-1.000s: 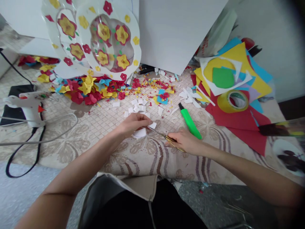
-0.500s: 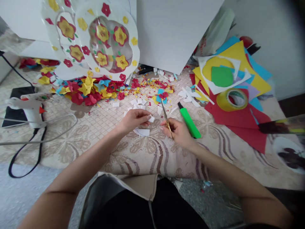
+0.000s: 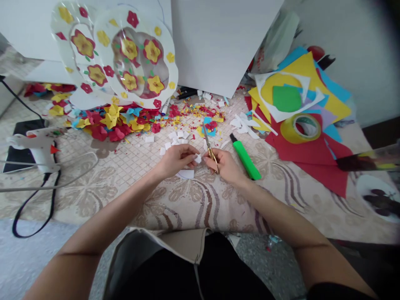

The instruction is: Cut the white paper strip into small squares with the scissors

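Between thumb and fingers, my left hand (image 3: 180, 159) pinches a small piece of white paper (image 3: 198, 158). My right hand (image 3: 224, 165) is closed on gold-handled scissors (image 3: 211, 153), whose blades point away from me toward the scraps. The fingertips of both hands are close together at the white piece; whether the right ones touch it I cannot tell. Under my left hand lies a larger white paper strip (image 3: 186, 174). Several small white squares (image 3: 179, 134) are scattered just beyond. A bright green marker-like tube with a black tip (image 3: 246, 160) lies right of my right hand.
Paper flowers (image 3: 112, 116) and scraps spread across the back left. Two flower-decorated frames (image 3: 173, 66) lean behind them. A glue gun (image 3: 42, 146) with its cable is at left. At right, yellow tape (image 3: 286, 129) rests on coloured sheets (image 3: 328, 177). White offcuts (image 3: 245, 126) lie nearby.
My right hand has moved left with the scissors, bringing its fingertips up to the white piece in my left hand. The view has shifted slightly.
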`<state>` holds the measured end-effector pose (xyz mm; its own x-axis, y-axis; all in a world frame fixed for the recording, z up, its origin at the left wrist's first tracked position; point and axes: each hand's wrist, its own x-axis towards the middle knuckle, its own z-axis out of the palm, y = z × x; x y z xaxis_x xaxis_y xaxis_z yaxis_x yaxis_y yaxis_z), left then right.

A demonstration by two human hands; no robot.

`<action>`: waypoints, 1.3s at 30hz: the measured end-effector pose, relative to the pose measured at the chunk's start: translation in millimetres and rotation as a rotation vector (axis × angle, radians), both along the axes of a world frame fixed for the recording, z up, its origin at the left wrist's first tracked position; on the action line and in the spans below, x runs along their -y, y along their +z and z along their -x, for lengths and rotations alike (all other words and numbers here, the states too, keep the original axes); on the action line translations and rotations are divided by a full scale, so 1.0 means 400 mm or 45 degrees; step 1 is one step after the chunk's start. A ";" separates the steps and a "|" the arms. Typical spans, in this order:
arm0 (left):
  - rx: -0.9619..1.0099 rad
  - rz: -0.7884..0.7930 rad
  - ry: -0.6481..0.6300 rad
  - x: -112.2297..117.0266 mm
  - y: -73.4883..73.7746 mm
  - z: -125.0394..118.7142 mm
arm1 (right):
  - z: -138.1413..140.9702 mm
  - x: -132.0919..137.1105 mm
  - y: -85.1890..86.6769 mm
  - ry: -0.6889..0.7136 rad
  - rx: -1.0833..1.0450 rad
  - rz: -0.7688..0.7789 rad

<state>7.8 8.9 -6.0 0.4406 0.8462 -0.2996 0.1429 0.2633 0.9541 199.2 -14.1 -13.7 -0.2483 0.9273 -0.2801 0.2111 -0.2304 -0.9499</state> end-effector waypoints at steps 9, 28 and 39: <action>-0.142 -0.306 0.140 -0.005 0.006 0.046 | -0.003 0.007 -0.009 -0.001 -0.007 -0.043; -0.541 -0.655 -0.088 0.084 0.019 0.048 | 0.002 0.043 -0.004 0.056 -0.207 0.155; -0.645 -0.774 -0.027 0.095 0.027 0.042 | -0.013 0.034 -0.007 -0.091 -0.215 0.055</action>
